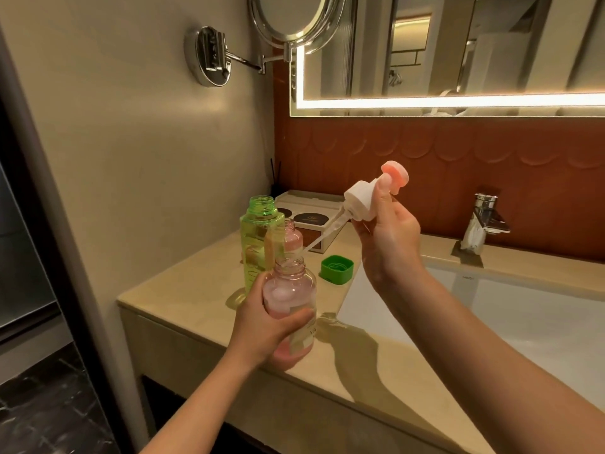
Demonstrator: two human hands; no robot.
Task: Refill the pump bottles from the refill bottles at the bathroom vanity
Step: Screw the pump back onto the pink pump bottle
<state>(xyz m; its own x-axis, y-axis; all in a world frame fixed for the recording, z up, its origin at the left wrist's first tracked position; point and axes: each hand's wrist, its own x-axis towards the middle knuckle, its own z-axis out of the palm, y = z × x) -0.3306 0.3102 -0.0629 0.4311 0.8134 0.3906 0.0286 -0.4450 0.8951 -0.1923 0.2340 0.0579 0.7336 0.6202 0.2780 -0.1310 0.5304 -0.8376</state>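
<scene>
Pump head [358, 204] pinched in my right hand [389, 240], dip tube slanting down to the pink bottle [289, 290] mouth. Left hand [258, 329] wrapped round the bottle body, over the vanity [196, 273] front edge. Best to keep the bottle upright, the tube centred over the neck, and move slowly, since drips seem likely.
</scene>
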